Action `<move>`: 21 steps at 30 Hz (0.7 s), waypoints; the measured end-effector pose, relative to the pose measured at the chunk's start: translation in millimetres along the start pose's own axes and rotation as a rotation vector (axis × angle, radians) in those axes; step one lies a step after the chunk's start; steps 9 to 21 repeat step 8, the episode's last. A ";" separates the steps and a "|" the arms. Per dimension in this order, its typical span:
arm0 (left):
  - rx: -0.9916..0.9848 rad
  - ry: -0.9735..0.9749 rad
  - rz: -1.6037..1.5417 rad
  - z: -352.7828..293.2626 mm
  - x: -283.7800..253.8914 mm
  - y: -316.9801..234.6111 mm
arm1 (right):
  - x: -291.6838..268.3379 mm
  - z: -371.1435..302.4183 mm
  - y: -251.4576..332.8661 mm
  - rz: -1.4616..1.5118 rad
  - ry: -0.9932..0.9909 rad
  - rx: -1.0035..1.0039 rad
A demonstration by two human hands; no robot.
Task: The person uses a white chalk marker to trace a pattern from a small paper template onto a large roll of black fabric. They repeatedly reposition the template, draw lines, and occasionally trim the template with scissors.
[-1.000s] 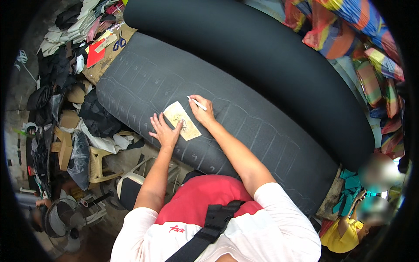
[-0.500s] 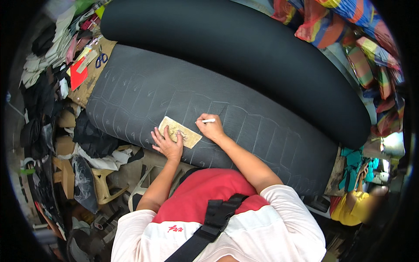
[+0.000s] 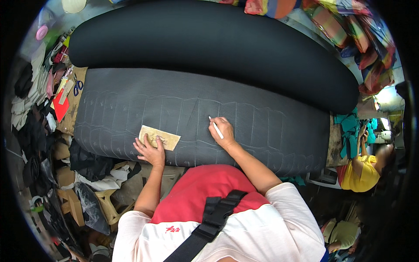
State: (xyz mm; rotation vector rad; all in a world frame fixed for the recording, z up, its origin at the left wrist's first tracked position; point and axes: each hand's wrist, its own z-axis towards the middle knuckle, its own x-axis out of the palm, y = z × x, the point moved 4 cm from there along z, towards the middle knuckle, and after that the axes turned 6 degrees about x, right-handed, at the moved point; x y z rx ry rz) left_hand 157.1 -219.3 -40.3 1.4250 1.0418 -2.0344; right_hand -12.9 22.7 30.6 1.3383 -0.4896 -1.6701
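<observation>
My left hand (image 3: 150,150) lies spread on a tan, trapezoid-shaped card template (image 3: 159,136) with dark handwriting, its fingers across the lower part. The template rests on dark grey fabric (image 3: 144,81) covered in pale outlines in rows. To the right, my right hand (image 3: 223,132) is closed around a slim white marking pen (image 3: 217,129). One end of the pen points up and to the left, close to the fabric among the drawn lines. Whether it touches cannot be made out.
Behind the fabric lies a thick black roll (image 3: 209,48). Dark-blue-handled scissors (image 3: 78,86) and a red card (image 3: 61,106) are at the table's left end. Teal pieces (image 3: 348,131) hang over the right end, near a person in yellow (image 3: 360,172). Cloth heaps (image 3: 32,83) crowd the left.
The view has turned, so the table lies more level. My right hand has moved away from the template, and the pen has swung to a steeper angle. My left hand stays on the template.
</observation>
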 end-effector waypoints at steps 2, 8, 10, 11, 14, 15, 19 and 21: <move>-0.008 0.004 0.004 2.0 -3.8 -2.3 | -3.2 -3.0 -18.3 0.014 0.319 0.342; -0.252 -0.002 -1.026 20.2 -1.2 16.1 | -46.2 -15.2 -59.4 -0.109 0.131 0.124; -0.252 -0.002 -1.026 20.2 -1.2 16.1 | -46.2 -15.2 -59.4 -0.109 0.131 0.124; -0.252 -0.002 -1.026 20.2 -1.2 16.1 | -46.2 -15.2 -59.4 -0.109 0.131 0.124; -0.252 -0.002 -1.026 20.2 -1.2 16.1 | -46.2 -15.2 -59.4 -0.109 0.131 0.124; -0.252 -0.002 -1.026 20.2 -1.2 16.1 | -46.2 -15.2 -59.4 -0.109 0.131 0.124; -0.252 -0.002 -1.026 20.2 -1.2 16.1 | -46.2 -15.2 -59.4 -0.109 0.131 0.124; -0.252 -0.002 -1.026 20.2 -1.2 16.1 | -46.2 -15.2 -59.4 -0.109 0.131 0.124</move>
